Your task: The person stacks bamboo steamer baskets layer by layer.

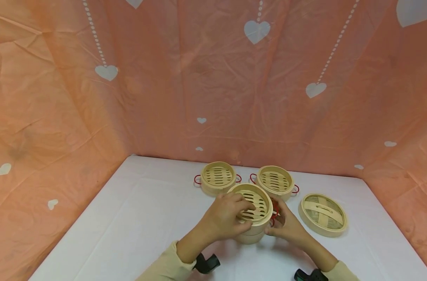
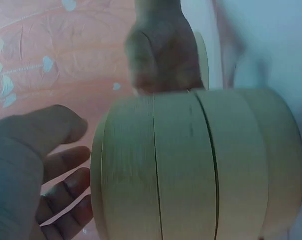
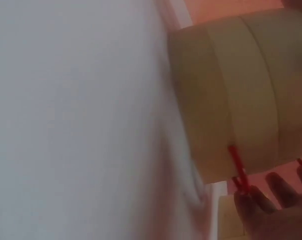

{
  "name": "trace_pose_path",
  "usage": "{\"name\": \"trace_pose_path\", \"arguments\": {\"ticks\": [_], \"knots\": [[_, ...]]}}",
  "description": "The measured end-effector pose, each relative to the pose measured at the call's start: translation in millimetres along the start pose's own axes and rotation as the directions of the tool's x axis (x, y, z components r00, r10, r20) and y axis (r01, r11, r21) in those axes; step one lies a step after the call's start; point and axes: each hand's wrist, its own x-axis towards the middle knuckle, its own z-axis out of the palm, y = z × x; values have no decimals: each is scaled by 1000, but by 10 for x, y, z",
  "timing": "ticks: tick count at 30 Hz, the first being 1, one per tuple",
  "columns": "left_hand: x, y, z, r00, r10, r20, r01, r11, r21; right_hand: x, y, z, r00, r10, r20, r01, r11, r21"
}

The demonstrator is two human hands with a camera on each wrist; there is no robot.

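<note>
A stack of round bamboo steamer baskets (image 1: 251, 230) stands on the white table, its slatted top facing up. In the left wrist view its layered side (image 2: 186, 165) looks sideways. My left hand (image 1: 225, 216) is at the left of the top basket, with bent fingers over the rim; the left wrist view shows this hand (image 2: 20, 155) with thumb and fingers spread beside the top edge. On the right side, my right hand (image 1: 287, 224) has its fingers near the red loops (image 1: 275, 208); in the right wrist view fingertips of that hand (image 3: 276, 215) touch a red loop (image 3: 238, 167).
Behind the stack are two more slatted baskets with red side loops, one at the back left (image 1: 217, 191) and one at the back right (image 1: 274, 179). A round woven lid (image 1: 323, 215) lies to the right. Pink cloth (image 1: 217, 97) with pale hearts hangs behind and around the table (image 1: 129, 218).
</note>
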Motion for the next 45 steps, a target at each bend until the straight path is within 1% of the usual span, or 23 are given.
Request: {"name": "trace_pose_path", "arguments": {"ticks": [2, 5, 11, 13, 19, 20, 23, 27, 31, 34, 38, 41, 45], "knots": [[-7, -50, -31, 1000, -12, -12, 12, 1000, -24, 15, -29, -16, 1000, -25, -8, 25, 1000, -16], [-15, -129, -74, 999, -27, -24, 25, 998, -61, 38, -67, -25, 999, -39, -31, 38, 998, -44], [-27, -315, -139, 997, -55, -62, 48, 992, -119, 83, -102, -13, 998, -51, -47, 49, 998, -39], [-33, -384, -163, 995, -78, -66, 68, 988, -139, 98, -107, -5, 997, -55, -50, 53, 997, -47], [-16, -576, -270, 984, -155, -88, 136, 972, -192, 151, -121, 10, 998, -47, -51, 43, 996, -76], [-10, -603, -281, 982, -162, -102, 139, 970, -199, 155, -122, 10, 998, -46, -50, 42, 996, -77], [2, -677, -291, 975, -194, -113, 165, 961, -222, 160, -127, 10, 998, -42, -47, 39, 996, -78], [16, -754, -257, 968, -219, -120, 187, 955, -228, 155, -143, 10, 999, -25, -41, 23, 997, -70], [33, -814, -212, 965, -223, -139, 190, 958, -217, 151, -141, 14, 999, -17, -27, 15, 999, -53], [42, -846, -187, 961, -224, -162, 187, 958, -215, 146, -127, 17, 1000, -24, -16, 23, 999, -49], [55, -890, -154, 958, -229, -171, 194, 961, -198, 144, -120, 19, 999, -32, -17, 31, 998, -51], [69, -932, -127, 961, -211, -179, 181, 969, -167, 149, -120, 21, 999, -29, -22, 28, 998, -50], [90, -987, -101, 964, -173, -203, 147, 980, -134, 159, -120, 25, 999, -25, -23, 24, 998, -51]]}}
